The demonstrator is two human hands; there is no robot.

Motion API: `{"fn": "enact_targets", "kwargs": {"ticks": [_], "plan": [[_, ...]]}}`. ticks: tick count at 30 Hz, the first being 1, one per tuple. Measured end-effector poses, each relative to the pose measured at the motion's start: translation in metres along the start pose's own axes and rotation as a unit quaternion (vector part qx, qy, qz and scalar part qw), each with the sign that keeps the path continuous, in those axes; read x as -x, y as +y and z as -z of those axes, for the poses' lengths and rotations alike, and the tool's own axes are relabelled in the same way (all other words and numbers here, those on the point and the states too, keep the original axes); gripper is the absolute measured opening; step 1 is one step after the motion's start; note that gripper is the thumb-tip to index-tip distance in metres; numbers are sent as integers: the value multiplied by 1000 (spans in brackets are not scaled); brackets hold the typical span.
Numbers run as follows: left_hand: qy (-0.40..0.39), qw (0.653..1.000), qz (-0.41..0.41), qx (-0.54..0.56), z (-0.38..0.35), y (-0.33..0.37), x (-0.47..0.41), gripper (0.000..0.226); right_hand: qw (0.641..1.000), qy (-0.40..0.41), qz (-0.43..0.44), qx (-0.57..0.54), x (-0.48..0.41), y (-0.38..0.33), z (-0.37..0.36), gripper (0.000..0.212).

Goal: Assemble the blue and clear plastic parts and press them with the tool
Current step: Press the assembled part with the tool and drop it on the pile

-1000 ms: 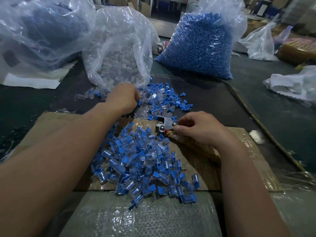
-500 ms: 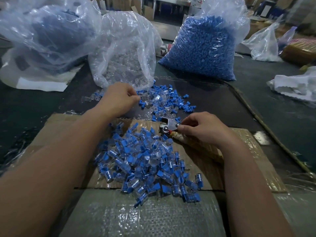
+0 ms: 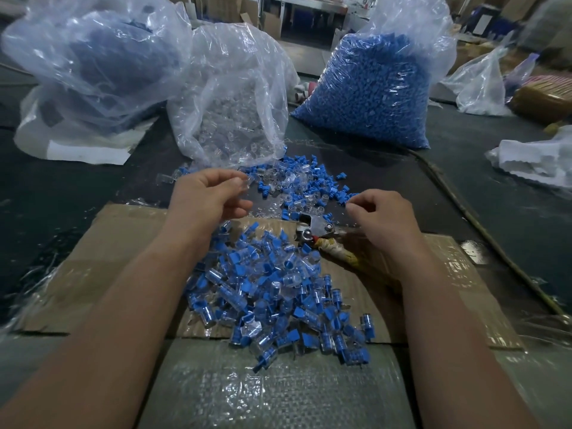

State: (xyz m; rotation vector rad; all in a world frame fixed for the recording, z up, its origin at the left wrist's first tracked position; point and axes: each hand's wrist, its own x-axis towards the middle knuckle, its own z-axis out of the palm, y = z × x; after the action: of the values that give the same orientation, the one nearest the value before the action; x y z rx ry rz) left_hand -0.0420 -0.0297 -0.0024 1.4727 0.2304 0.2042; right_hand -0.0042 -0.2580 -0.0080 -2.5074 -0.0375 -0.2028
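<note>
My left hand (image 3: 210,198) pinches a small clear plastic part (image 3: 244,181) between thumb and fingertips, just above the loose blue and clear parts (image 3: 305,184) on the dark table. My right hand (image 3: 385,216) hovers with curled fingers, its fingertips together at the right edge of those loose parts; whether they hold a piece is unclear. The metal pressing tool (image 3: 312,230) with a cloth-wrapped handle (image 3: 339,253) lies on the cardboard (image 3: 102,258), just left of my right hand and apart from it. A heap of assembled blue-and-clear pieces (image 3: 278,292) lies between my forearms.
Three plastic bags stand at the back: clear parts (image 3: 235,97) in the middle, blue parts (image 3: 371,91) on the right, a crumpled bag (image 3: 93,63) on the left. More bags (image 3: 535,159) lie at far right. Woven sheeting (image 3: 278,391) covers the near edge.
My right hand has let go of the tool and moved up and right to the loose parts. My left hand has lifted off the pile with a clear part pinched in its fingers.
</note>
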Motion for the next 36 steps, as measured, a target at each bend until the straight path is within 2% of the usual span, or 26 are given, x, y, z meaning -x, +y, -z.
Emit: {"fn": "enact_targets", "kwargs": {"ticks": [5, 9, 12, 16, 19, 24, 28, 31, 36], "plan": [[-30, 999, 9, -22, -3, 1, 2, 18, 998, -44, 30, 24, -5, -4, -14, 20], [-29, 999, 21, -5, -4, 1, 3, 14, 992, -93, 39, 69, -10, -5, -21, 29], [-30, 999, 26, 5, -4, 1, 2, 17, 991, -117, 33, 55, -13, -2, -21, 25], [-37, 999, 15, -9, -6, 0, 4, 14, 994, -112, 16, -1, -14, 0, -20, 8], [-43, 999, 6, -18, -6, 0, 5, 13, 994, -104, 26, -6, -14, 1, -21, 18], [-45, 999, 1, -8, -7, 0, 8, 10, 996, -72, 51, -2, -11, -1, -22, 19], [-52, 999, 7, 10, -7, 1, 7, 17, 992, -41, 48, -110, -5, -3, -13, 18], [-60, 998, 13, 15, -8, 2, 8, 18, 986, -46, 88, -131, 1, -9, -7, 28], [-73, 997, -19, -6, -9, 5, 14, 20, 973, -43, 101, -204, 17, -30, -7, 24]]}}
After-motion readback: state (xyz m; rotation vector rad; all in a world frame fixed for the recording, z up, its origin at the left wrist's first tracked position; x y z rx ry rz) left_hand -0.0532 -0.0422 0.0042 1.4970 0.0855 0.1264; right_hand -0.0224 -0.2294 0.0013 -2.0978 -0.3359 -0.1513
